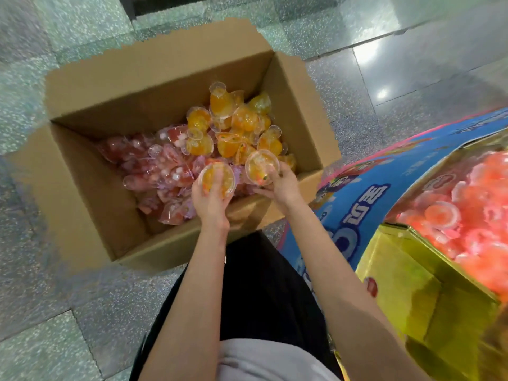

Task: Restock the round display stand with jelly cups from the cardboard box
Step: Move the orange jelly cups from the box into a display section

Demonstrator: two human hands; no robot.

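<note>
Hands [211, 196] above cardboard box [90, 193]

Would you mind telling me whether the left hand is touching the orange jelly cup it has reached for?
Touching. The head view shows the left hand gripping the orange jelly cup over the cardboard box, its fingers visible through the clear cup.

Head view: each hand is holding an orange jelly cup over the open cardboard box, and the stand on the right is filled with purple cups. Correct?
Not quite. In the head view the stand holds pink-red cups, not purple. The rest holds: left hand and right hand each hold an orange jelly cup over the cardboard box.
</note>
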